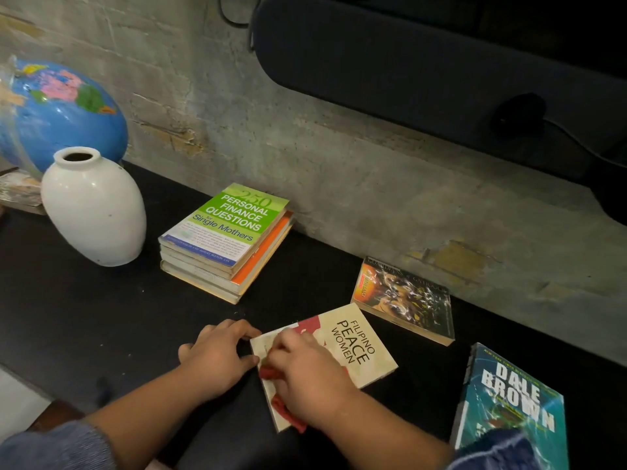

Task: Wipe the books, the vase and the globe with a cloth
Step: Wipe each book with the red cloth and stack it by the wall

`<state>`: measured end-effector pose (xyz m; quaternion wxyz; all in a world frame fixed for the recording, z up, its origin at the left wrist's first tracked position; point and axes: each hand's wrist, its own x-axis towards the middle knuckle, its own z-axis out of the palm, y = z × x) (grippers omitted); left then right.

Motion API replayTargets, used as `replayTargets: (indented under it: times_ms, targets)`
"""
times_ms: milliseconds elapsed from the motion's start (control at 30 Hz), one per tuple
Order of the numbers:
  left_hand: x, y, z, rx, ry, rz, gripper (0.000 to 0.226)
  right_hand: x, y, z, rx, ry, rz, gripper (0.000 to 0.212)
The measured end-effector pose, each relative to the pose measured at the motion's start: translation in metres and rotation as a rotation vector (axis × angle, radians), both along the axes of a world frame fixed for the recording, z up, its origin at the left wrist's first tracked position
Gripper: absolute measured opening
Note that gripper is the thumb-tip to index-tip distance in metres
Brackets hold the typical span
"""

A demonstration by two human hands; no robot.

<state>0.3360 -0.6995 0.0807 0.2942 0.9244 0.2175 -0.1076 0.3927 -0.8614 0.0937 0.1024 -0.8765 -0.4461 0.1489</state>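
A cream book titled Filipino Peace Women (356,347) lies flat on the black table (101,317). My right hand (305,371) rests on its near half and holds a red cloth (288,413) against the cover. My left hand (217,354) touches the book's left edge with its fingertips. A stack of books with a green cover on top (227,237) stands behind. Left of the stack is a white vase (93,208), and a blue globe (57,110) sits behind it. A dark fantasy paperback (405,300) and a teal Dale Brown book (512,408) lie to the right.
A rough concrete wall (339,171) runs along the back of the table. A dark padded shape with a cable (441,72) hangs at the upper right. A worn book or board (18,193) lies at the far left, under the globe.
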Motion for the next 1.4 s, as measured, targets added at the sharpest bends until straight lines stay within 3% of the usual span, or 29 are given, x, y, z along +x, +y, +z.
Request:
replayTargets:
  times_ms: [67, 200, 300, 433, 800, 900, 1000, 1100, 1167, 1267, 1400]
  targets:
    - [0.0, 0.002, 0.001, -0.016, 0.013, -0.011, 0.038, 0.009, 0.002, -0.002, 0.062, 0.018, 0.003, 0.027]
    - [-0.001, 0.004, 0.002, -0.043, 0.027, -0.047, 0.051, 0.031, 0.007, -0.002, 0.045, -0.061, -0.208, 0.029]
    - [-0.001, 0.005, 0.002, -0.03, 0.03, -0.061, 0.057, 0.023, 0.022, -0.001, -0.039, -0.074, -0.111, 0.037]
    - [0.001, 0.005, 0.004, 0.032, 0.026, -0.085, 0.061, 0.015, 0.029, -0.002, 0.019, 0.035, 0.011, 0.031]
    - [0.0, 0.001, 0.006, 0.095, -0.008, -0.086, 0.059, 0.084, -0.079, -0.007, 0.078, -0.072, -0.722, 0.022]
    - [0.001, 0.001, 0.005, 0.092, -0.004, -0.087, 0.059, 0.076, -0.105, -0.007, 0.007, -0.055, -0.778, 0.021]
    - [0.0, 0.001, 0.004, 0.085, -0.018, -0.086, 0.058, 0.056, -0.114, -0.001, 0.076, -0.063, -0.741, 0.021]
    - [0.001, 0.001, 0.003, 0.085, -0.023, -0.089, 0.056, 0.043, -0.117, 0.016, 0.134, 0.051, -0.812, 0.017]
    - [0.001, 0.001, 0.004, 0.082, -0.026, -0.091, 0.054, 0.038, -0.116, 0.025, 0.002, 0.193, -0.849, 0.011]
    - [-0.001, 0.001, 0.006, 0.09, -0.039, -0.108, 0.049, 0.031, -0.109, 0.024, -0.137, 0.338, -0.802, 0.004]
    - [-0.011, 0.001, 0.006, 0.138, -0.046, -0.137, 0.037, 0.023, -0.093, 0.016, -0.066, 0.391, -0.699, 0.01]
